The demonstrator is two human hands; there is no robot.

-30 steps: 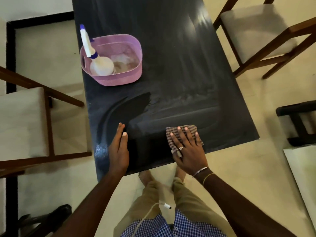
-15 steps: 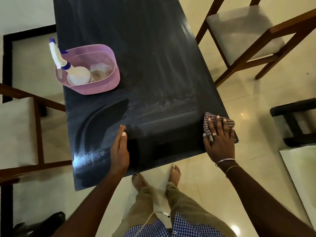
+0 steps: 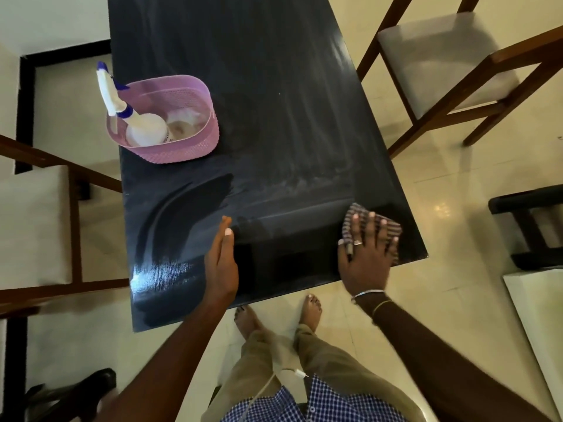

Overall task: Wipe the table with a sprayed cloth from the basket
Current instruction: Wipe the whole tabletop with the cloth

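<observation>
A dark, glossy table [image 3: 274, 102] fills the middle of the head view, hazy with streaks farther up and darker in a wiped band near me. My right hand [image 3: 367, 254] presses flat on a checked cloth [image 3: 353, 214] near the table's near right corner. My left hand [image 3: 221, 263] lies flat on the tabletop near the front edge, fingers together, holding nothing. A pink basket [image 3: 182, 147] stands at the table's left edge. In it leans a white spray bottle [image 3: 143, 129] with a blue nozzle, beside something pale.
Wooden chairs with pale cushions stand at the left [image 3: 33, 226] and at the upper right [image 3: 451, 62]. A dark stool [image 3: 530, 214] and a white panel [image 3: 542, 312] sit on the tiled floor at the right. My bare feet [image 3: 309, 309] are under the table's front edge.
My right hand slid the cloth rightward along the front of the table from the middle to the right corner, leaving a darker wiped band. My left hand stayed planted.
</observation>
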